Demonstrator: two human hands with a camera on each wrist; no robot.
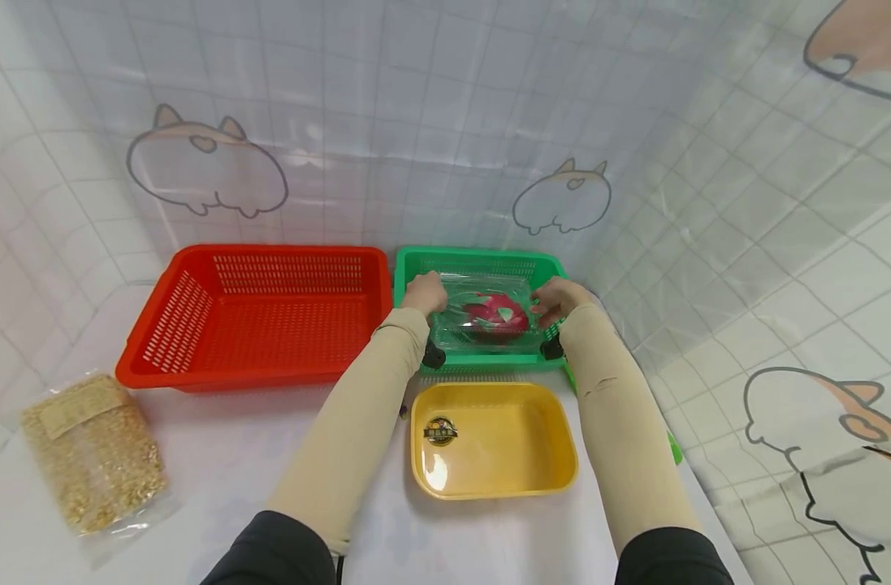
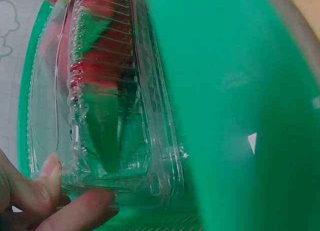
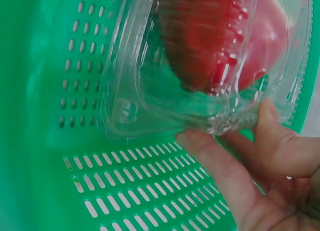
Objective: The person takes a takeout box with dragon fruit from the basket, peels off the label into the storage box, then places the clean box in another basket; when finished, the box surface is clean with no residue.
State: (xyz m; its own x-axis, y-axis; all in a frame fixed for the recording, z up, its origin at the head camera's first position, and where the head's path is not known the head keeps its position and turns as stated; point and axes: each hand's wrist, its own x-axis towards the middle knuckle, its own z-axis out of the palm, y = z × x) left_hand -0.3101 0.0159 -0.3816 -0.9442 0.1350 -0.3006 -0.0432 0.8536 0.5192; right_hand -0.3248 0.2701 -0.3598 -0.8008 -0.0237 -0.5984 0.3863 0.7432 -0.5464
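A clear plastic clamshell box (image 1: 456, 325) lies within the green basket (image 1: 482, 253), with a pink-red dragon fruit (image 1: 514, 319) inside it. My left hand (image 1: 426, 294) pinches the box's left end; in the left wrist view the thumb (image 2: 49, 178) is on the edge and a finger is lower at the corner. At the opposite end my right hand (image 1: 560, 299) grips the box, thumb (image 3: 270, 121) on the rim and fingers beneath. The fruit's green scales (image 2: 102, 121) show through the ribbed lid.
Left of the green basket stands a red basket (image 1: 284, 333). A yellow tray (image 1: 492, 455) with a round sticker sits in front, between my forearms. A clear bag of grain-like flakes (image 1: 97, 455) lies at the far left. Printed plastic sheeting (image 1: 416, 122) rises behind and at the right.
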